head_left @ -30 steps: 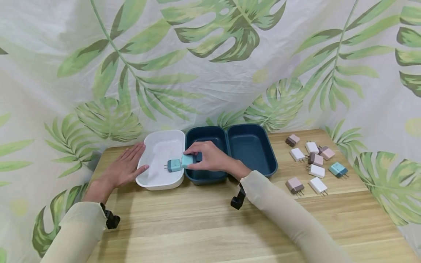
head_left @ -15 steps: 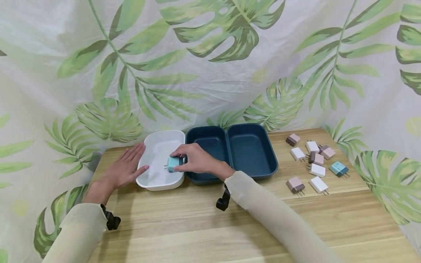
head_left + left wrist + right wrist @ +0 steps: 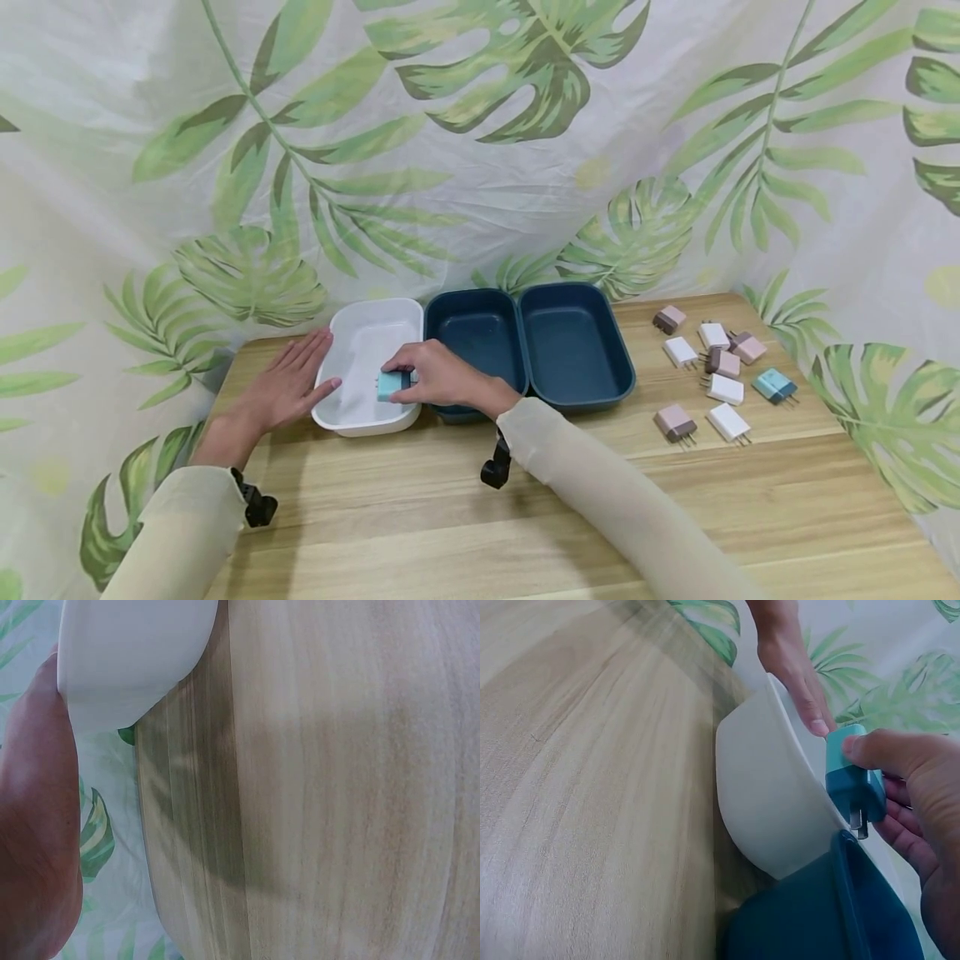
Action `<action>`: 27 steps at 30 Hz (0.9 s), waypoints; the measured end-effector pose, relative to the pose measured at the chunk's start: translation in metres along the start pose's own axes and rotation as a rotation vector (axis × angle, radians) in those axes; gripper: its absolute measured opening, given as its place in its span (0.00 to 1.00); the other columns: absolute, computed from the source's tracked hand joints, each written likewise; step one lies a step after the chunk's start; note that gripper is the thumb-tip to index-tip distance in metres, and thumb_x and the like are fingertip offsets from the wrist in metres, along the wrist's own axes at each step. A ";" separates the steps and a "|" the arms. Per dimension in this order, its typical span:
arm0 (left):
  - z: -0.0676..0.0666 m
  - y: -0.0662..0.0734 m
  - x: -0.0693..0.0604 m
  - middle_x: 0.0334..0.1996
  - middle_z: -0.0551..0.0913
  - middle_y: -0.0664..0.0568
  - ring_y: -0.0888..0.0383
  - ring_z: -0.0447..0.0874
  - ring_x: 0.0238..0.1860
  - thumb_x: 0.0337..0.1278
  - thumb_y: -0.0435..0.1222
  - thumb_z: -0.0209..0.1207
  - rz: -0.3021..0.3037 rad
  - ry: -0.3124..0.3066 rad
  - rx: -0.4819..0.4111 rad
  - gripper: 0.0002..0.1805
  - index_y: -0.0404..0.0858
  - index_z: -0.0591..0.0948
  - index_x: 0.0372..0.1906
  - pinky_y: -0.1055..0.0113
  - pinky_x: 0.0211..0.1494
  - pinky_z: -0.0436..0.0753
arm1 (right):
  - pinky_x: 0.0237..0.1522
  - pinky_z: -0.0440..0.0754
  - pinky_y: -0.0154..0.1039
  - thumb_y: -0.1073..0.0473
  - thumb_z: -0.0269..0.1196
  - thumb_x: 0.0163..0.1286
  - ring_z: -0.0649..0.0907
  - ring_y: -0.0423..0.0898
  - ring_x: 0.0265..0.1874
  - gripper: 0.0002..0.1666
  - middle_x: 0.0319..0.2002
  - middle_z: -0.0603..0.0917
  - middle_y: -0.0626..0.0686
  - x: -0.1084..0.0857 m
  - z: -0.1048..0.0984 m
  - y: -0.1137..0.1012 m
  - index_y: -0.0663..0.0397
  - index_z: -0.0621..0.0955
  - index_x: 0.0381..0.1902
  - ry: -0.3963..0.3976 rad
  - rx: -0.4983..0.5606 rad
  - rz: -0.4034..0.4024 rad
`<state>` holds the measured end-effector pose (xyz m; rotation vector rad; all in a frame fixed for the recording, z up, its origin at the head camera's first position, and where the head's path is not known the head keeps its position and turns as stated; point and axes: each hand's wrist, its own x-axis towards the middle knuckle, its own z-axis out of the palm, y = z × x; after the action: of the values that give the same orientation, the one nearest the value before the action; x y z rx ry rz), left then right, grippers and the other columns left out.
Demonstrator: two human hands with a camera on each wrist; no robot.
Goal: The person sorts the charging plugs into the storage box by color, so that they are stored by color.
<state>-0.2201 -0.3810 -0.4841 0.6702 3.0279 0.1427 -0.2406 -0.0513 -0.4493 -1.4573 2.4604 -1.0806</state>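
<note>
My right hand (image 3: 444, 375) pinches a two-tone teal plug charger (image 3: 389, 387) above the right part of the white tub (image 3: 356, 421). In the right wrist view the thumb lies on the light half of the charger (image 3: 846, 761), and its metal prongs point toward the blue tub. Small prongs show just left of it in the head view; the charger they belong to is mostly hidden. My left hand (image 3: 283, 392) rests with straight fingers along the left rim of the white tub. In the left wrist view the left hand (image 3: 37, 802) touches the tub's outer wall.
Two dark blue tubs (image 3: 577, 350) stand side by side, right of the white one. On the table's right side lie several white chargers (image 3: 725, 389), several pink-and-brown chargers (image 3: 674, 422) and one teal charger (image 3: 773, 386). A leaf-print cloth (image 3: 510, 208) hangs behind the table.
My right hand has carried the teal charger left, from the blue tub's edge to over the white tub, then slightly lower, covering the charger seen there before. The left hand stays put.
</note>
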 end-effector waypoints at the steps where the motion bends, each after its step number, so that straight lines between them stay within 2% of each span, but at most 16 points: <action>1: 0.000 0.000 0.000 0.86 0.45 0.37 0.38 0.41 0.86 0.82 0.59 0.46 0.000 0.001 -0.003 0.48 0.34 0.44 0.87 0.38 0.84 0.47 | 0.55 0.81 0.26 0.56 0.78 0.66 0.86 0.42 0.50 0.24 0.53 0.90 0.53 0.001 0.001 0.000 0.59 0.89 0.58 -0.003 -0.007 -0.003; 5: 0.001 -0.001 0.000 0.86 0.45 0.37 0.38 0.41 0.86 0.82 0.59 0.46 0.000 0.008 -0.014 0.47 0.35 0.44 0.87 0.38 0.84 0.47 | 0.54 0.79 0.23 0.55 0.78 0.66 0.87 0.42 0.50 0.24 0.53 0.90 0.53 0.005 0.005 0.001 0.58 0.89 0.57 -0.013 -0.024 -0.011; 15: -0.001 0.000 0.000 0.86 0.45 0.36 0.38 0.42 0.86 0.82 0.58 0.46 -0.002 -0.002 -0.002 0.47 0.33 0.45 0.86 0.38 0.84 0.47 | 0.56 0.78 0.23 0.53 0.78 0.67 0.86 0.39 0.51 0.24 0.54 0.90 0.51 0.009 0.018 0.004 0.56 0.89 0.58 -0.043 -0.071 0.014; 19: 0.000 0.000 0.000 0.86 0.45 0.37 0.38 0.41 0.86 0.82 0.58 0.46 -0.002 0.007 -0.009 0.47 0.34 0.44 0.87 0.38 0.84 0.47 | 0.55 0.79 0.24 0.54 0.77 0.67 0.87 0.41 0.51 0.24 0.54 0.90 0.53 0.007 0.019 0.006 0.58 0.89 0.58 -0.041 -0.059 0.014; 21: 0.001 -0.001 0.000 0.86 0.45 0.37 0.39 0.41 0.86 0.82 0.59 0.46 -0.003 0.006 -0.008 0.47 0.34 0.44 0.87 0.38 0.84 0.47 | 0.55 0.80 0.25 0.54 0.77 0.67 0.88 0.43 0.50 0.24 0.53 0.90 0.54 0.006 0.020 0.008 0.59 0.89 0.57 -0.028 -0.041 0.010; 27: 0.000 0.000 0.000 0.86 0.45 0.37 0.38 0.41 0.86 0.82 0.58 0.46 0.004 0.006 -0.010 0.47 0.34 0.44 0.87 0.37 0.84 0.47 | 0.56 0.86 0.40 0.56 0.78 0.66 0.89 0.51 0.50 0.25 0.52 0.91 0.59 0.004 0.019 0.014 0.64 0.88 0.56 0.023 0.067 -0.010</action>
<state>-0.2198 -0.3811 -0.4836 0.6761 3.0301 0.1604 -0.2451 -0.0603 -0.4715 -1.4482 2.4094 -1.1762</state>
